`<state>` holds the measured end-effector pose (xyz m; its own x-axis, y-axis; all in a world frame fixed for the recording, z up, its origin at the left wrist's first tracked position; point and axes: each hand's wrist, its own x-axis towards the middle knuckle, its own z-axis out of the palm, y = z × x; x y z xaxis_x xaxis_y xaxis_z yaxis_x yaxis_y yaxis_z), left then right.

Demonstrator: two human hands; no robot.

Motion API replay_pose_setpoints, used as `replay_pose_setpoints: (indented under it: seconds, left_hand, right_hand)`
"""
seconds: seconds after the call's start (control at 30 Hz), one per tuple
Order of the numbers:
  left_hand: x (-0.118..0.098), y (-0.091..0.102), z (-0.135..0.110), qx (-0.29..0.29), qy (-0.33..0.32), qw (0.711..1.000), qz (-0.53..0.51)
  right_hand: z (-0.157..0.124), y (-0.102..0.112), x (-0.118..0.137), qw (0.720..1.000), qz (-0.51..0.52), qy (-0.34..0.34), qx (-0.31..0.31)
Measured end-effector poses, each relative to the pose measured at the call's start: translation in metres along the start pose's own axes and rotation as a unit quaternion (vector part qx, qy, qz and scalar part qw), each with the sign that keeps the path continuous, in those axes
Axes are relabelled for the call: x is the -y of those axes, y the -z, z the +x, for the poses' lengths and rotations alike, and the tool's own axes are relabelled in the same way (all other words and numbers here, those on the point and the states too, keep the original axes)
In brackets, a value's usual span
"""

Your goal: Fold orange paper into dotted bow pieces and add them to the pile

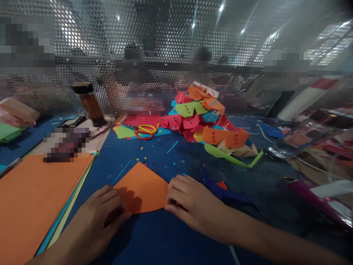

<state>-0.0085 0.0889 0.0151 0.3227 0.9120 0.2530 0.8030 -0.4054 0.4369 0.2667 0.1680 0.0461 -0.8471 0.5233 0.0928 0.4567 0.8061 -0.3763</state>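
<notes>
Orange paper piece (147, 193), pointed end facing away, lies on the blue counter (154, 239) between both hands. Left hand (103, 211): curled fingers pinching its left corner. Right hand (189, 202): fingers pinching its right corner. Beyond: red-and-yellow-handled scissors (138, 129); farther, right, heaped dotted paper strips (189, 122).

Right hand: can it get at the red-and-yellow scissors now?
Likely yes: the scissors lie in the open, only small scraps between them and the right hand, though it would first need to leave the orange piece.
</notes>
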Motion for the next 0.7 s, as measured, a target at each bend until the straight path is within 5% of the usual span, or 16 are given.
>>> replay_pose_setpoints:
  seconds: [0.7]
  left_hand:
    - [0.002,0.0015,-0.0015,-0.001,0.032,0.999,0.009]
  right_hand:
    - [0.0028,-0.0052,0.0037,1.0,-0.012,-0.023,-0.007]
